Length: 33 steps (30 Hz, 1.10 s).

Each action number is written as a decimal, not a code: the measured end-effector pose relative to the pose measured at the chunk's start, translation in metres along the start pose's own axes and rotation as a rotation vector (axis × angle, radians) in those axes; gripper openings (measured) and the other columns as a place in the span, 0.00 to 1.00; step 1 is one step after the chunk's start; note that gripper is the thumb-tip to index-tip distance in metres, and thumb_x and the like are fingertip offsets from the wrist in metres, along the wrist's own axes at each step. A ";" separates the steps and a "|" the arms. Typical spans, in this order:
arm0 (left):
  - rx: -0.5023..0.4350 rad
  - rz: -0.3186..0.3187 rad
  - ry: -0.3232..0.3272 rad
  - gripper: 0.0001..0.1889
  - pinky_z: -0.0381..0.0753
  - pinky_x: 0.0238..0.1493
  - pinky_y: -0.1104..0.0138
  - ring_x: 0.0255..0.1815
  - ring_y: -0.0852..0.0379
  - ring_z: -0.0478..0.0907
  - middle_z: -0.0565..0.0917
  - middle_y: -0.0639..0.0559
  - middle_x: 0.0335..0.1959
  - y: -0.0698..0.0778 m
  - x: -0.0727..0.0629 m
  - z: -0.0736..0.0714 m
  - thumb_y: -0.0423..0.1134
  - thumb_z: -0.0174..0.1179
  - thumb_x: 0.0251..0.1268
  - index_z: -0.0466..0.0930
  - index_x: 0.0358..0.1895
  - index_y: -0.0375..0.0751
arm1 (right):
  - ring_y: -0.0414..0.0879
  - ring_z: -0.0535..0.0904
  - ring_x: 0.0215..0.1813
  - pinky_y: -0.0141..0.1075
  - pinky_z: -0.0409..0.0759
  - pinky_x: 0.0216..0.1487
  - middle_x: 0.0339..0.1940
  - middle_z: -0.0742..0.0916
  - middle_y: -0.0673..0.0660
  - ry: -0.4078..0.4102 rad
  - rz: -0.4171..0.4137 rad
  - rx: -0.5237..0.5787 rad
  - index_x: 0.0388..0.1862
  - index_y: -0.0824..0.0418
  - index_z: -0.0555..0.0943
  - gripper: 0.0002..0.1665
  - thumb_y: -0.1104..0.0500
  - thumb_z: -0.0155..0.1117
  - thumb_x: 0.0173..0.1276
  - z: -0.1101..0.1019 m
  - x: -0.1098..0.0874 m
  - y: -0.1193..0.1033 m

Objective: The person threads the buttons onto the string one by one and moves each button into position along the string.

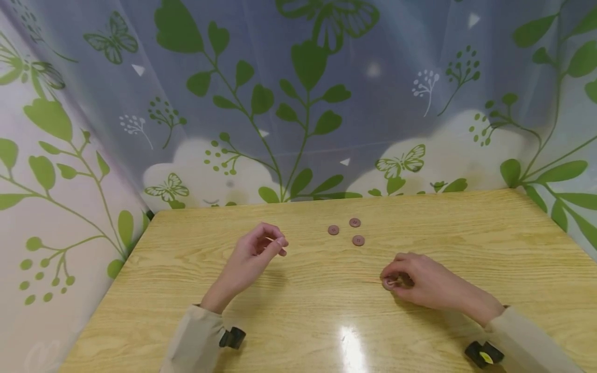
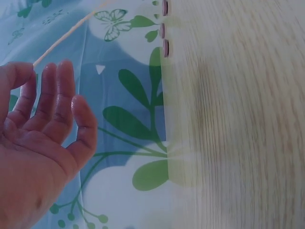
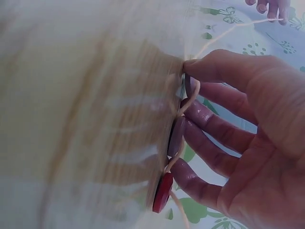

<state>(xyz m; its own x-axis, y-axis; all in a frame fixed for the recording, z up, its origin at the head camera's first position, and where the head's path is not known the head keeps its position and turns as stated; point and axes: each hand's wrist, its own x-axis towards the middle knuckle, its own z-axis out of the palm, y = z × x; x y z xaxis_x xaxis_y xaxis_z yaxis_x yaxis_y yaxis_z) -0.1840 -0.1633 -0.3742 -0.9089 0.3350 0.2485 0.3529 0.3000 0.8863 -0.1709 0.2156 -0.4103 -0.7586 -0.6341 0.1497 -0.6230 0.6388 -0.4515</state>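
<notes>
My left hand (image 1: 254, 254) is raised over the left part of the table, its thumb and index finger pinching one end of a thin pale string (image 2: 71, 31). The other three fingers are loosely bent. Low at the tabletop, my right hand (image 1: 426, 282) holds a brown button (image 1: 387, 283) between thumb and fingers. The string runs from the left hand to this button (image 3: 188, 86) and on through a second brown button (image 3: 176, 136) and a red button (image 3: 163, 193). These two stand under the curled right fingers, mostly hidden in the head view.
Three loose brown buttons lie toward the back of the wooden table (image 1: 298, 321): one on the left (image 1: 333, 230), a far button (image 1: 355, 222) and a nearer button (image 1: 358, 240). A leaf-patterned curtain (image 1: 261, 119) hangs behind the table's back edge. Dark straps sit at both sleeves.
</notes>
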 end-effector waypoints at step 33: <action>0.034 -0.003 -0.091 0.04 0.86 0.44 0.59 0.45 0.51 0.86 0.84 0.38 0.47 0.013 0.007 0.022 0.37 0.56 0.78 0.78 0.48 0.43 | 0.32 0.86 0.40 0.37 0.87 0.39 0.37 0.91 0.46 0.294 -0.116 0.078 0.44 0.58 0.88 0.11 0.69 0.69 0.65 0.004 0.015 -0.016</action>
<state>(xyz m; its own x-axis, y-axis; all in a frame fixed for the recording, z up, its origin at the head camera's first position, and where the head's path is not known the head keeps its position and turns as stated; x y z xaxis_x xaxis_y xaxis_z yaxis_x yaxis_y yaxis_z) -0.1814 -0.1377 -0.3698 -0.8865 0.4136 0.2075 0.3589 0.3312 0.8727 -0.1717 0.1943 -0.4048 -0.7133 -0.5401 0.4467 -0.7005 0.5271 -0.4811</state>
